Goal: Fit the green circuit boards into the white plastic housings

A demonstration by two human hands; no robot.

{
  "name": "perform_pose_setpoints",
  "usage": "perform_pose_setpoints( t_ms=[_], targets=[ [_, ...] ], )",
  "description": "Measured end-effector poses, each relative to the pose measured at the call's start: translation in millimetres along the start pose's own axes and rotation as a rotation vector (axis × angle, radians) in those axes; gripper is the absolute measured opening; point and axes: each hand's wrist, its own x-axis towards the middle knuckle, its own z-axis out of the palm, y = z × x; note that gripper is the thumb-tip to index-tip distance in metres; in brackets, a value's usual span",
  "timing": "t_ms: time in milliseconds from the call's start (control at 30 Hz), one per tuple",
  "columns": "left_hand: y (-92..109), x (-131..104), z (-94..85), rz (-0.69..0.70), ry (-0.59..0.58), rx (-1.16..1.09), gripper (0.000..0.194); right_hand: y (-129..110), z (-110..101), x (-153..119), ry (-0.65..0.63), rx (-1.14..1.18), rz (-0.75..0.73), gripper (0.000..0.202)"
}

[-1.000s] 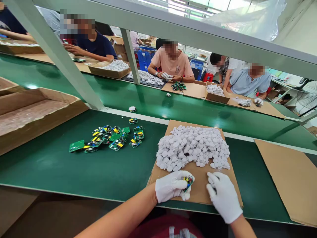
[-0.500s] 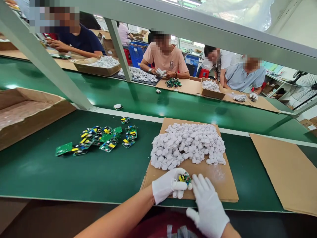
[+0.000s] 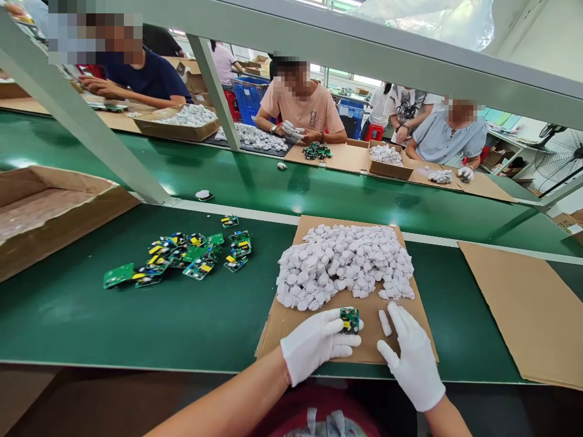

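In my left hand (image 3: 319, 341), which wears a white glove, a small green circuit board (image 3: 350, 320) with a yellow part is held by its left edge. The board is above the front of a cardboard sheet (image 3: 368, 349). My right hand (image 3: 412, 355), also in a white glove, is open to the right of it, thumb apart from the fingers. By its fingers shows a short white elongated shape (image 3: 385, 323); I cannot tell whether it is a loose piece or a fingertip. Beyond both hands lies a heap of small white round pieces (image 3: 346, 261).
Several circuit boards (image 3: 195, 249) lie piled on the green table (image 3: 182, 328) at the left. A cardboard box (image 3: 59, 212) stands far left, and another cardboard sheet (image 3: 523, 309) lies right. Metal posts (image 3: 109, 133) rise at the back; people sit across the green belt (image 3: 255, 176).
My right hand has moved right, away from the board. The board in my left hand has turned and shows more of its face. On the belt, small pieces have shifted slightly left.
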Motion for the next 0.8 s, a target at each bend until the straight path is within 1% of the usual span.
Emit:
perform_pose_setpoints(
  t_ms=[33,67,100,167,200,300,333,367,433,533,667,733,800],
  targets=[
    [-1,0,-0.3,0.001,0.008,-0.006,0.03,3,2,0,0.052,0.009,0.047,0.061],
    [-3,1,-0.5,0.003,0.018,-0.011,0.031,4,4,0,0.09,0.015,0.086,0.056],
    [-4,1,-0.3,0.005,0.027,-0.016,0.031,4,6,1,0.11,0.025,0.108,0.047],
    [-7,3,1.3,0.007,0.042,-0.025,0.033,0,6,3,0.103,0.105,0.12,0.029],
    [-8,4,2.5,0.008,0.048,-0.026,0.034,-3,4,3,0.096,0.194,0.147,0.027],
    [-9,5,6.8,0.007,0.075,-0.008,0.037,-18,-9,4,0.069,0.589,0.297,0.032],
    [-9,6,8.0,0.009,0.082,0.002,0.038,-24,-13,5,0.058,0.697,0.329,0.031],
    [-10,7,9.0,0.015,0.088,0.016,0.039,-29,-18,5,0.057,0.757,0.339,0.029],
    [-11,9,10.1,0.031,0.092,0.061,0.04,-39,-23,6,0.11,0.724,0.299,0.02],
    [-13,12,10.3,0.079,0.109,0.176,0.041,-46,-22,9,0.226,0.55,0.211,0.015],
    [-16,13,10.2,0.202,0.124,0.27,0.047,-49,-19,10,0.291,0.39,0.129,0.011],
    [-16,12,10.8,0.226,0.117,0.283,0.051,-50,-22,11,0.335,0.268,0.058,0.009],
    [-16,10,11.6,0.231,0.111,0.317,0.051,-52,-26,13,0.355,0.169,-0.039,0.009]
  ],
)
